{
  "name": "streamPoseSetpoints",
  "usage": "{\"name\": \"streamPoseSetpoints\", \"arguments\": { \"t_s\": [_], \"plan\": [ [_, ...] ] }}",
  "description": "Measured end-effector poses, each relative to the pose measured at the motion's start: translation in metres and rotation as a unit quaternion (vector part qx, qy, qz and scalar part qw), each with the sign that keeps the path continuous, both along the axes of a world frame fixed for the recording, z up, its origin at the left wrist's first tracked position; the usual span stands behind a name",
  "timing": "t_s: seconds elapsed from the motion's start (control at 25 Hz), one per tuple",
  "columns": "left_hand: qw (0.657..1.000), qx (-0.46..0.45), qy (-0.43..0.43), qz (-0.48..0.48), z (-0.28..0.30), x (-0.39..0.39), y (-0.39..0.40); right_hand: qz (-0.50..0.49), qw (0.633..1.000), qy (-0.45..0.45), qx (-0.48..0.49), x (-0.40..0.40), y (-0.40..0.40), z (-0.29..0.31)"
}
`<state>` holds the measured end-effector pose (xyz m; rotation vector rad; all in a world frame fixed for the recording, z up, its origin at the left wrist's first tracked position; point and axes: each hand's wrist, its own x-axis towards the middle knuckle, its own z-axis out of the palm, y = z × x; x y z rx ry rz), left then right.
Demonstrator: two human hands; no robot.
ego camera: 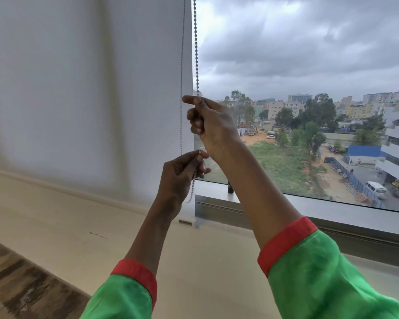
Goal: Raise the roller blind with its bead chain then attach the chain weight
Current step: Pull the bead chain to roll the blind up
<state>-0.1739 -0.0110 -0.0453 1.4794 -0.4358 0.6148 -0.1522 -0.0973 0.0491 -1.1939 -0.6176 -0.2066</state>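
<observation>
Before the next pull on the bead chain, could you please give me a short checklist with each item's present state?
1. Right hand closed on the bead chain: ok.
2. Left hand pinching the chain lower down: ok.
3. Roller blind raised: not ok, its bottom edge sits near the sill.
4. Chain weight attached: cannot tell.
5. Chain hanging untangled above the hands: ok.

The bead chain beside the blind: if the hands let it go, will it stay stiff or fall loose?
The bead chain probably falls limp: below the left hand its loose end already curves. Above the right hand it looks straight, probably only from tension. It may swing.
</observation>
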Motion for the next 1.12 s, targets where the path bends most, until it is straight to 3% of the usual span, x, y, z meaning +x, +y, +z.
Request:
{"name": "streamPoseSetpoints", "arguments": {
  "t_s": [0.32,0.44,0.56,0.76,0.92,1.12],
  "plan": [
    [0.997,-0.006,0.078,-0.027,-0.04,-0.004,0.009,0.013,1.0,-0.018,0.019,0.006,0.002,-0.058],
    [0.987,-0.102,0.124,-0.002,-0.024,0.004,0.022,0.021,0.999,-0.027,0.025,0.008,0.005,-0.068],
    [0.982,-0.168,0.082,0.01,0.028,0.01,0.034,0.023,0.999,-0.033,0.016,0.009,0.01,-0.074],
    [0.993,-0.083,0.017,-0.076,0.107,0.015,0.025,0.05,0.998,-0.044,0.011,0.01,0.017,-0.094],
    [0.989,-0.101,0.008,-0.105,0.11,0.017,0.013,0.052,0.997,-0.06,-0.025,0.017,0.01,-0.103],
    [0.993,-0.091,-0.025,-0.074,0.084,0.021,0.024,-0.03,0.991,-0.048,-0.119,0.026,-0.014,-0.08]
  ]
}}
